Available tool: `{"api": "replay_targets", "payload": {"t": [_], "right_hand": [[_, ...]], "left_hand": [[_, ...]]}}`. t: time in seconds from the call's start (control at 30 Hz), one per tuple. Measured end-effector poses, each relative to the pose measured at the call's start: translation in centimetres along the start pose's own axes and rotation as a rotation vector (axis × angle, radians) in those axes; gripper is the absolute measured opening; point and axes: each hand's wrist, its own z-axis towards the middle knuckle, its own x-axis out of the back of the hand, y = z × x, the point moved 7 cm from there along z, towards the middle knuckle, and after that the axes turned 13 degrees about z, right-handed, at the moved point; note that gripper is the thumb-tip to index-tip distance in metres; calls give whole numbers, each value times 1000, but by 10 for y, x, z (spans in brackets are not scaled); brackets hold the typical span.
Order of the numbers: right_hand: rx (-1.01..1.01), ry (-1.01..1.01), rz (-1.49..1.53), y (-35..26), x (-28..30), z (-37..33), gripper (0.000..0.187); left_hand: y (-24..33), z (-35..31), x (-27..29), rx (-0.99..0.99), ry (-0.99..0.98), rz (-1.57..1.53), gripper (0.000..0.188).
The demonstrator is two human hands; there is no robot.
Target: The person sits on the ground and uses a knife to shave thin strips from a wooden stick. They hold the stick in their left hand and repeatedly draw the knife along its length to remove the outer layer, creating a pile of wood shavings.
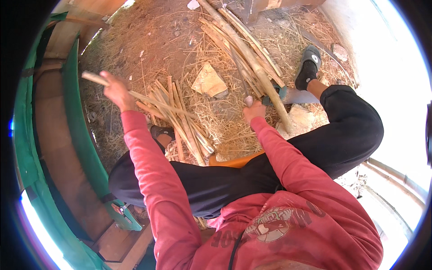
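My left hand (118, 92) is raised on the left with its fingers closed round a pale split wooden stick (94, 78). The stick slants down to the right, over a loose pile of split sticks (182, 119) on the ground between my feet. Toward the centre right, my right hand (254, 111) grips what looks like a machete (240, 74). Its narrow dark blade points away from me, next to a bundle of longer poles (252, 58). The grip is mostly hidden in my fist.
A pale flat-topped stone (209, 80) lies between the sticks and the poles; another stone (300, 118) sits by my right leg. Straw (216, 121) litters the earth. An orange seat edge (234, 161) shows under me. Green-edged boards (74, 99) stand left, a pale wall (373, 49) right.
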Motion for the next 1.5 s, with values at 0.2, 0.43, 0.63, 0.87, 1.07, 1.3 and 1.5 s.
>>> {"api": "replay_targets", "payload": {"t": [0.2, 0.43, 0.63, 0.87, 1.07, 1.3, 1.5], "right_hand": [[159, 67, 214, -39, 30, 2, 32], [219, 213, 444, -99, 98, -17, 25], [239, 315, 855, -107, 136, -13, 19], [219, 354, 1293, -118, 176, -29, 15], [108, 321, 1335, -106, 171, -26, 16], [91, 230, 1228, -113, 152, -33, 16], [222, 83, 1022, -126, 112, -36, 16]], "left_hand": [[-121, -5, -57, 145, -489, 128, 60], [-196, -7, -80, 106, -106, 941, 90], [-189, -110, -192, -416, -515, 648, 25], [-213, -292, -304, -205, -671, 677, 28], [-222, -322, -305, 185, -791, 493, 50], [-155, -228, -220, 321, -865, 169, 42], [-25, -131, -86, 23, -685, 494, 47]]}}
